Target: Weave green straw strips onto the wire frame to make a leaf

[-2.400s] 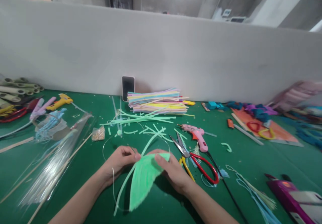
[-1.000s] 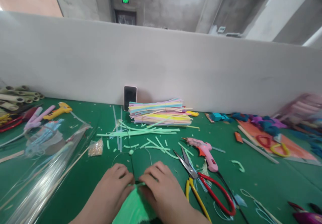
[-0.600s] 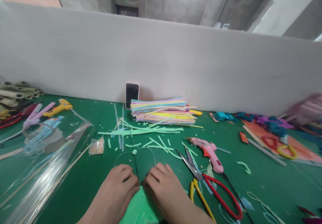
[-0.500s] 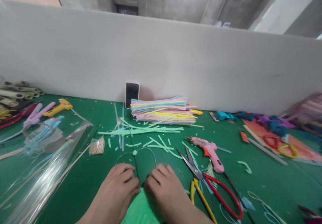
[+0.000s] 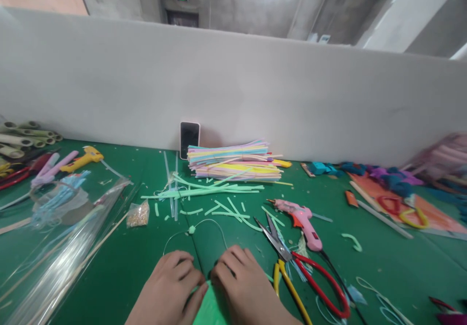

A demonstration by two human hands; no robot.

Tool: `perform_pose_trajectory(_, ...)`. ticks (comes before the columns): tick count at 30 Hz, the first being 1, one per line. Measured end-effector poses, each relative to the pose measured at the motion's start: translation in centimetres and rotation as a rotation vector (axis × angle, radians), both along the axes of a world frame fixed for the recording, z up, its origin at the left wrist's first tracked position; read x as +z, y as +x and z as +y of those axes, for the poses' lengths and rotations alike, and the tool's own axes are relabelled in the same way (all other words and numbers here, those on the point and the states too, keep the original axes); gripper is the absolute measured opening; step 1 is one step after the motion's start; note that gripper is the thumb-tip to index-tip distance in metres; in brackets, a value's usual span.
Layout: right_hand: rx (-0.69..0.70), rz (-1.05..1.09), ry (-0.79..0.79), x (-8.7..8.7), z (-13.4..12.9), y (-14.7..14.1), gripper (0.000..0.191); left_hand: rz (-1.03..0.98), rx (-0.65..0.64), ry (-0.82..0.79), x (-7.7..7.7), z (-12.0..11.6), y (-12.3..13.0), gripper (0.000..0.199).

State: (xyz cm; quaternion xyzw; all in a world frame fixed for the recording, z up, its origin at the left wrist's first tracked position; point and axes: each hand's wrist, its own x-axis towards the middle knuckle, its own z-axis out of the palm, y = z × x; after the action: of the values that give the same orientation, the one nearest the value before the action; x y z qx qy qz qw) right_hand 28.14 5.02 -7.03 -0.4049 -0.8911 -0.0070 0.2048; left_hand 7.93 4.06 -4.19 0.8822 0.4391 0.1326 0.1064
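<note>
My left hand and my right hand are side by side at the bottom middle, fingers curled inward. Both hold the top edge of a bright green piece, whose lower part runs out of the frame; its kind and the fingertips are hidden. Beyond the hands a thin green cord arcs in a loop over the table, its ends running in behind them. A small light green knot or bead sits at the top of the loop.
Red-handled scissors and a pink glue gun lie right of my hands. Farther back are mint strips, a bundle of coloured strips and a phone against the white partition. A small bead bag lies left.
My left hand has shifted slightly right, closer to the right hand, and less of the green piece shows. The view has tilted slightly. The cord loop still arcs beyond the hands.
</note>
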Motion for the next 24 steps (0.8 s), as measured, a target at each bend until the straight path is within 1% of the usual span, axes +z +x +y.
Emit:
perform_pose_trajectory(2,-0.004,0.008,-0.018,0.0,-0.2,0.1,0.008,0.03,-0.019,0.126,-0.8,-0.3,0.0,0.021)
perform_pose_trajectory(5,-0.006,0.026,-0.056,0.2,-0.6,0.3,0.004,0.058,-0.072,0.312,-2.0,-0.7,0.1,0.025)
perform_pose_trajectory(8,0.026,0.045,-0.153,0.8,-1.0,0.6,0.011,0.033,-0.05,0.391,-2.6,-1.0,0.2,0.017)
perform_pose_trajectory(9,0.03,0.043,-0.192,1.0,-1.1,0.6,0.013,0.02,-0.03,0.389,-2.6,-1.2,0.3,0.015)
perform_pose_trajectory(11,0.02,0.031,-0.262,1.6,-1.4,0.8,0.01,0.008,0.001,0.351,-2.4,-1.5,0.3,0.01)
perform_pose_trajectory(14,-0.007,0.038,-0.345,2.4,-1.9,0.8,0.01,0.029,0.016,0.296,-1.8,-1.9,0.5,0.007)
perform_pose_trajectory(16,-0.009,0.07,-0.395,2.6,-2.2,0.7,0.012,0.04,0.019,0.297,-1.6,-2.0,0.7,0.011)
perform_pose_trajectory(18,-0.002,0.109,-0.436,2.6,-2.5,0.7,0.015,0.031,0.028,0.297,-1.5,-2.2,1.0,0.02)
perform_pose_trajectory(20,0.009,0.136,-0.45,2.6,-2.9,0.8,0.019,0.007,0.045,0.275,-1.4,-2.3,1.2,0.023)
perform_pose_trajectory(22,0.013,0.155,-0.434,2.5,-3.3,1.1,0.024,-0.014,0.061,0.229,-1.3,-2.4,1.3,0.017)
perform_pose_trajectory(24,0.007,0.194,-0.401,2.6,-3.5,1.6,0.031,-0.031,0.076,0.219,-1.3,-2.5,1.4,0.015)
